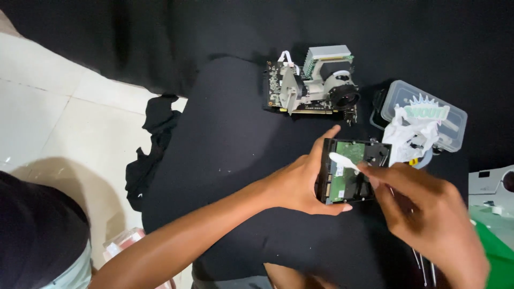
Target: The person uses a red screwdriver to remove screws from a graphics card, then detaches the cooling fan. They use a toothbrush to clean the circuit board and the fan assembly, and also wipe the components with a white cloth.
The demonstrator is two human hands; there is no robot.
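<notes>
My left hand (300, 182) grips a black hard disk drive (369, 155) by its left edge, its green circuit board facing up. My right hand (423, 214) pinches a small white strip (342, 160) and holds its tip against the green board. Both hands hover over the black cloth (230, 139) that covers my lap.
A graphics card with a white and black cooler (316, 83) lies further up on the cloth. A clear plastic box (428, 109) with crumpled white paper (409, 136) sits to the right. Thin metal tools (423, 262) lie at lower right. White floor tiles (59, 118) are on the left.
</notes>
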